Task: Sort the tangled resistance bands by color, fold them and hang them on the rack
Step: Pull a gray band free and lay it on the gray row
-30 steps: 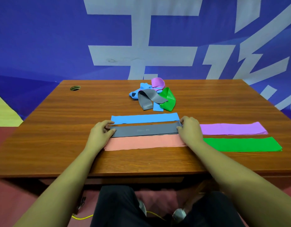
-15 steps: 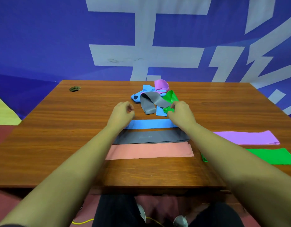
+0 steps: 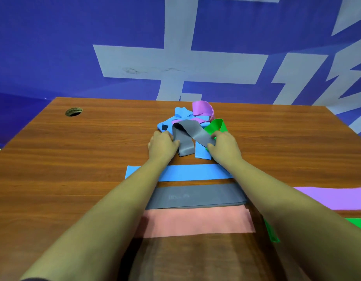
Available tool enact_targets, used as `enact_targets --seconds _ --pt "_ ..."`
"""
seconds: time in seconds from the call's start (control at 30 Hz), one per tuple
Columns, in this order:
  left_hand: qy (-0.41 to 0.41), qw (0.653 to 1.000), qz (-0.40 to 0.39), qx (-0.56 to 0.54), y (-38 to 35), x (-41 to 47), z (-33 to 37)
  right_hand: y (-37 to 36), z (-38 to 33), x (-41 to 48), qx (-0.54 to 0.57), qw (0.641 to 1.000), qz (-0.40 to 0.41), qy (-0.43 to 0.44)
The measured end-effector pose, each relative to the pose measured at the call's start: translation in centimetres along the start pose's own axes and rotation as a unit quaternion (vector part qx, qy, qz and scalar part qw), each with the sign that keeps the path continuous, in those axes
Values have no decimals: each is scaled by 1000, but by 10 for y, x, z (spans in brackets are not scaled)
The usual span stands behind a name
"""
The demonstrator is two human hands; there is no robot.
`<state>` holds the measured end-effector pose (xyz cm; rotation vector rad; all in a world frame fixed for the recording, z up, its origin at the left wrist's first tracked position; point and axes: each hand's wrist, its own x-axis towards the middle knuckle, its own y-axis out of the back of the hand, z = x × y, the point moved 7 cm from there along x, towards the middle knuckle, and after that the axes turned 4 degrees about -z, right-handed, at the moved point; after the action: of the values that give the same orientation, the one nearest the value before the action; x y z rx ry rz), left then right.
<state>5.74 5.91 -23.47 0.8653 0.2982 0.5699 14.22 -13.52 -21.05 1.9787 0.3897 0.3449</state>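
Note:
A tangled pile of bands lies at the far middle of the wooden table [image 3: 74, 163]: a grey band [image 3: 187, 136] on top, with blue [image 3: 181, 113], purple [image 3: 202, 108] and green [image 3: 216, 125] bands under and behind it. My left hand [image 3: 162, 144] grips the grey band's left end. My right hand [image 3: 222, 145] pinches its right end beside the green band. Nearer to me lie flat bands in rows: blue [image 3: 187, 172], grey [image 3: 195, 196], pink [image 3: 197, 221], and to the right purple [image 3: 333, 196] and green [image 3: 273, 232].
A round cable hole [image 3: 73, 111] sits in the table's far left corner. A blue wall banner with pale lettering [image 3: 175, 57] stands right behind the table. No rack is in view.
Both hands left the flat grey band, reached forward over the sorted rows to the tangled pile, and took hold of the grey band there. The camera moved closer to the table.

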Motion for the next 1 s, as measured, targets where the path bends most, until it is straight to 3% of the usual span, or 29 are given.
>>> enact_targets --seconds 0.23,0.33,0.47,0.63,0.83,1.0 --pt "-43 994 30 -98 9 -7 3 -1 18 12 135 985 -20 -107" --pt "-85 983 38 -158 27 -20 17 12 11 9 183 977 7 -109" --pt "-109 964 51 -238 52 -33 25 51 -12 1 296 952 58 -47" --pt "-146 953 40 -263 81 -56 36 124 -57 -27 394 913 97 47" --pt "-142 941 29 -307 113 -91 48 191 -106 -73 406 902 83 124" --pt "-231 907 5 -351 153 -130 94 227 -140 -115 396 899 73 173"
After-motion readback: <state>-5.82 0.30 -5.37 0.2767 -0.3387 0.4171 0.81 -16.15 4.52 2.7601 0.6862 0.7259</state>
